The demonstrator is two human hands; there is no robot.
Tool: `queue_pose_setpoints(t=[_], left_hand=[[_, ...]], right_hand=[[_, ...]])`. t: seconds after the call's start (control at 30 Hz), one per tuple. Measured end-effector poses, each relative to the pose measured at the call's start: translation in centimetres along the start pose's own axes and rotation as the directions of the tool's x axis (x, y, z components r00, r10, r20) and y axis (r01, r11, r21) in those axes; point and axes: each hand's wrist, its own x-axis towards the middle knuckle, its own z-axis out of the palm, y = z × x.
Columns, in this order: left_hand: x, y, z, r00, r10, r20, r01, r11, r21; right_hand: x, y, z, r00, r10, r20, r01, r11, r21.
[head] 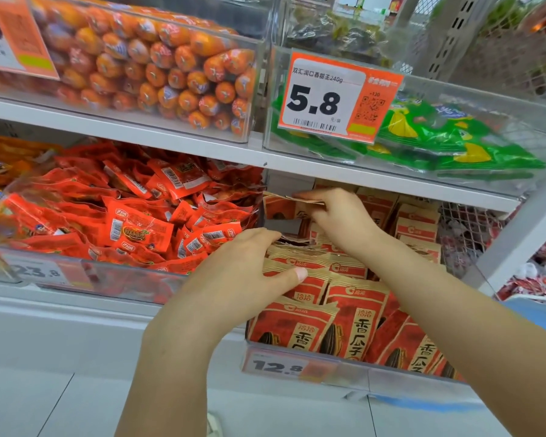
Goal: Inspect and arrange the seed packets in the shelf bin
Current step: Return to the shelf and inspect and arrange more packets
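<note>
Red and tan seed packets (353, 313) fill a clear shelf bin (338, 367) on the lower shelf, standing in rows with their tops up. My left hand (246, 272) rests on the tops of the front-left packets, fingers straight and thumb laid across a packet's top edge. Further back, my right hand (334, 212) pinches the top of one seed packet (281, 206) and holds it up near the bin's back left, just under the shelf above.
A clear bin of small red snack packets (123, 216) stands left of the seed bin. Above are a bin of orange sausages (158, 74) and a bin of green packets (438, 140) with a 5.8 price tag (328, 96). A 12.8 tag (278, 367) hangs on the seed bin's front.
</note>
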Motion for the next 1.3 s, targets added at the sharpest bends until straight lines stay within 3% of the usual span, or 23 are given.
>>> queue_pose_setpoints(t=[0.23,0.33,0.47,0.6,0.7,0.77,0.83,0.9,1.07,1.17,1.3], left_hand=[[0.1,-0.1,-0.2,1.0,-0.011,0.003,0.011,1.0,-0.022],[0.2,0.1,0.1,1.0,-0.008,-0.002,0.008,1.0,-0.013],[0.2,0.0,0.4,1.0,-0.005,-0.011,0.005,1.0,0.005],[0.1,-0.1,0.3,1.0,0.0,-0.003,0.0,1.0,-0.004],[0.2,-0.3,0.2,1.0,-0.001,-0.002,0.001,1.0,-0.016],[0.2,-0.3,0.2,1.0,-0.002,-0.002,0.002,1.0,-0.019],[0.2,-0.4,0.2,1.0,0.0,-0.002,0.0,1.0,-0.023],[0.1,-0.3,0.2,1.0,0.002,-0.005,-0.002,0.999,-0.033],[0.0,-0.3,0.3,1.0,-0.001,-0.004,0.001,1.0,-0.023],[0.1,-0.3,0.4,1.0,0.003,-0.012,-0.003,1.0,-0.01],[0.2,-0.1,0.4,1.0,-0.008,-0.015,0.008,1.0,0.005]], right_hand=[[-1.3,2.4,-0.5,0.998,-0.045,0.039,0.04,0.99,0.135],[-0.8,2.9,-0.1,0.999,0.043,0.02,-0.046,0.987,0.152],[0.9,1.7,1.2,0.986,0.108,0.126,-0.104,0.994,-0.042],[1.9,1.7,2.1,0.976,0.214,0.032,-0.206,0.965,-0.163],[2.5,2.2,2.3,0.946,0.312,0.09,-0.319,0.945,0.072],[2.7,2.5,2.4,0.922,0.359,0.146,-0.388,0.859,0.334],[2.9,2.9,2.3,0.903,0.392,0.178,-0.429,0.787,0.444],[2.7,3.2,2.2,0.904,0.381,0.195,-0.428,0.823,0.375],[1.4,2.5,1.0,0.975,0.182,0.125,-0.209,0.945,0.252],[1.0,1.5,0.4,0.949,0.072,0.307,-0.106,0.99,0.097],[1.6,0.5,0.6,0.877,0.101,0.469,-0.119,0.993,0.008]])
